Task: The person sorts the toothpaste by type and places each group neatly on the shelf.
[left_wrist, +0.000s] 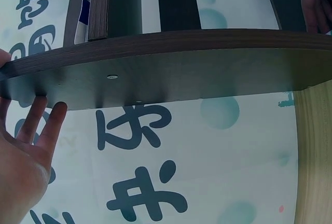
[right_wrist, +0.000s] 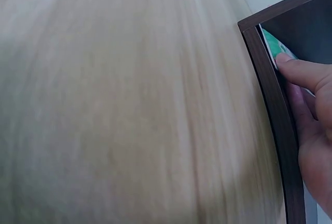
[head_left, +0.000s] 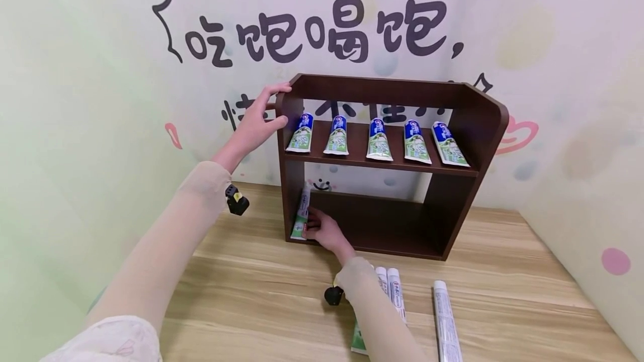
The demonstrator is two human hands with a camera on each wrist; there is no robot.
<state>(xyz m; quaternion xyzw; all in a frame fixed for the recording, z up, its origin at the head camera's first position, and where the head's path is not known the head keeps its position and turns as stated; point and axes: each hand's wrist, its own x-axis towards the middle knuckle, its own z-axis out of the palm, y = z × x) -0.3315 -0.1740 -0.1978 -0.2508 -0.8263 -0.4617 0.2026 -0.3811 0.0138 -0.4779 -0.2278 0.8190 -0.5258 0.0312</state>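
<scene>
My left hand (head_left: 255, 122) rests on the upper left side of a dark brown two-tier shelf (head_left: 387, 84). In the left wrist view its fingers (left_wrist: 52, 125) lie fairly straight and spread against the outer side panel. My right hand (head_left: 329, 233) reaches into the lower tier and holds a green and white toothpaste tube (head_left: 301, 219) with thumb and fingers. The tube stands leaning, cap up, against the left inner wall. The right wrist view shows the thumb on the tube's green end (right_wrist: 272, 42), near the shelf's front corner; the other fingers are partly hidden.
Several blue and green toothpaste tubes (head_left: 379, 139) lean in a row on the upper tier. On the wooden table (head_left: 241, 289), more tubes (head_left: 394, 289) lie partly under the right forearm, and one tube (head_left: 445, 323) lies farther right. A patterned wall (head_left: 100, 99) stands behind.
</scene>
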